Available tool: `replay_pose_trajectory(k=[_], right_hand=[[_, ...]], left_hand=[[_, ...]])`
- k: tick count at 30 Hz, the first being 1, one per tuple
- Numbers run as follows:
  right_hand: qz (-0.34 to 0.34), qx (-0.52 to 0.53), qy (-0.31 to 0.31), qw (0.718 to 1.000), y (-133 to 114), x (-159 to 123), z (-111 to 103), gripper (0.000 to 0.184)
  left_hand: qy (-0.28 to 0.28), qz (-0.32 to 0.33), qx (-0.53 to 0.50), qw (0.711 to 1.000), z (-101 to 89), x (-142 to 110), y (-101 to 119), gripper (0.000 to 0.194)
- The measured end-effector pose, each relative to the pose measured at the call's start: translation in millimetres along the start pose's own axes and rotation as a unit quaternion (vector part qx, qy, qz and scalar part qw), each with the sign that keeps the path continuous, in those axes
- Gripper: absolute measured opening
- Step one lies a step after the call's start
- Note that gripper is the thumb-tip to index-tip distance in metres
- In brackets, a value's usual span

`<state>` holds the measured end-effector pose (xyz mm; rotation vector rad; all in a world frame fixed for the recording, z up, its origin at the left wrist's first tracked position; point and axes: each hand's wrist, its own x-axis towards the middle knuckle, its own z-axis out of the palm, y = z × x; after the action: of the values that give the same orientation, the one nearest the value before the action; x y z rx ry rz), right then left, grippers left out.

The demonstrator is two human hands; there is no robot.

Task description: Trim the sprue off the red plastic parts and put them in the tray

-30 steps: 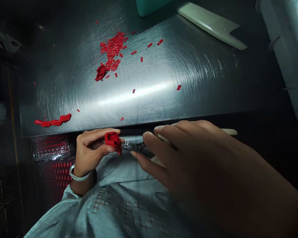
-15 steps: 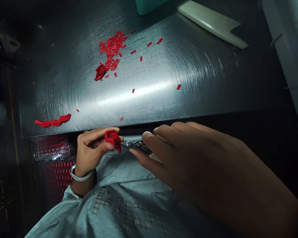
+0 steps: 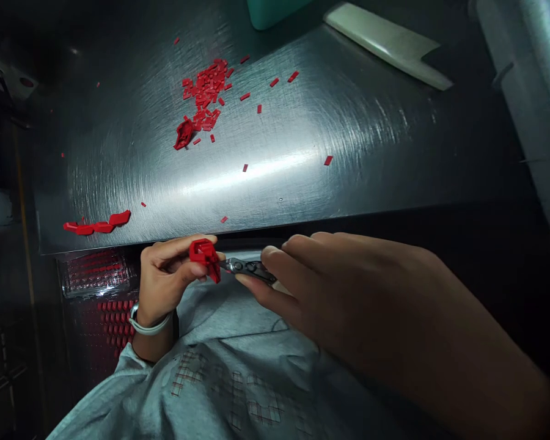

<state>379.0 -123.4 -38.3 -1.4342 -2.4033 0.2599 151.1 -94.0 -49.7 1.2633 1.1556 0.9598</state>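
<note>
The left hand (image 3: 167, 278) pinches a small red moulded plastic part (image 3: 205, 256) between thumb and fingertips, just below the near edge of the brushed steel table (image 3: 339, 122). The right hand (image 3: 348, 293) is closed around a dark metal pair of cutters (image 3: 247, 267), fingers curled over the handles; the tool's tip touches the red part on its right side. Both hands sit over the person's lap, in front of the table edge, above a grey shirt with a plaid pattern (image 3: 220, 379). A pale band (image 3: 144, 324) circles the left wrist.

On the table, well beyond the hands, lies a heap of small red plastic offcuts (image 3: 206, 91), with another red moulded piece (image 3: 183, 134) at its near left side and loose chips scattered around. A row of red strips (image 3: 98, 223) lies at the table's near left corner. A clear tray of red parts (image 3: 96, 272) sits below that corner, left of the left hand.
</note>
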Motion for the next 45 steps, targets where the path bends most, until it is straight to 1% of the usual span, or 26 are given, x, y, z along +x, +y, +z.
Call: replay_pose_trajectory(k=[3,5,9,13,15,18,21,24,27,31,35,41,43,45], right_hand=[[-0.027,0.038,-0.011,0.999,3.7,-1.7,3.2,0.044],[-0.029,0.052,-0.007,0.998,6.5,-3.9,5.2,0.047],[-0.014,0.051,0.046,0.998,8.4,-4.7,6.2,0.043],[-0.004,0.041,0.078,0.996,5.0,0.5,4.6,0.044],[-0.012,0.034,0.076,0.996,3.4,2.5,4.3,0.041],[-0.023,0.026,0.059,0.998,2.4,2.6,3.4,0.031],[-0.019,0.009,0.048,0.999,1.5,0.9,0.9,0.025],[-0.012,0.005,0.040,0.999,0.2,-0.2,-1.7,0.023],[-0.007,0.017,0.037,0.999,-1.8,0.2,-2.2,0.029],[0.037,-0.007,0.049,0.998,-6.9,1.9,0.1,0.039],[0.047,-0.030,0.071,0.996,-11.0,1.2,1.2,0.038],[0.045,-0.040,0.106,0.993,-7.3,0.6,-0.5,0.032],[0.020,-0.044,0.114,0.992,-4.7,1.1,-1.9,0.028],[0.014,-0.039,0.114,0.993,-3.3,1.1,-3.6,0.026]], left_hand=[[-0.010,0.001,-0.002,1.000,-1.8,0.0,1.3,0.031],[-0.012,0.000,-0.003,1.000,-3.1,-0.3,1.8,0.031],[-0.028,-0.001,-0.031,0.999,-4.6,-1.3,0.9,0.027],[-0.024,0.009,-0.032,0.999,-5.0,-2.6,-0.7,0.029],[-0.025,0.013,-0.025,0.999,-5.6,-3.2,-0.7,0.030],[-0.034,0.018,-0.020,0.999,-6.6,-4.4,0.8,0.030],[-0.045,0.020,-0.019,0.999,-6.8,-5.4,2.8,0.028],[-0.032,0.018,-0.011,0.999,-5.6,-6.4,3.3,0.029],[-0.022,0.027,-0.016,0.999,-3.3,-6.9,1.5,0.028],[-0.025,0.085,-0.025,0.996,-0.1,-5.4,-1.2,0.026],[-0.023,0.122,-0.022,0.992,2.3,-3.8,-2.5,0.025],[0.006,0.110,-0.026,0.994,5.4,-4.1,-4.5,0.021],[0.009,0.109,-0.035,0.993,5.6,-4.2,-5.0,0.022],[0.009,0.100,-0.038,0.994,4.8,-4.6,-5.1,0.024]])
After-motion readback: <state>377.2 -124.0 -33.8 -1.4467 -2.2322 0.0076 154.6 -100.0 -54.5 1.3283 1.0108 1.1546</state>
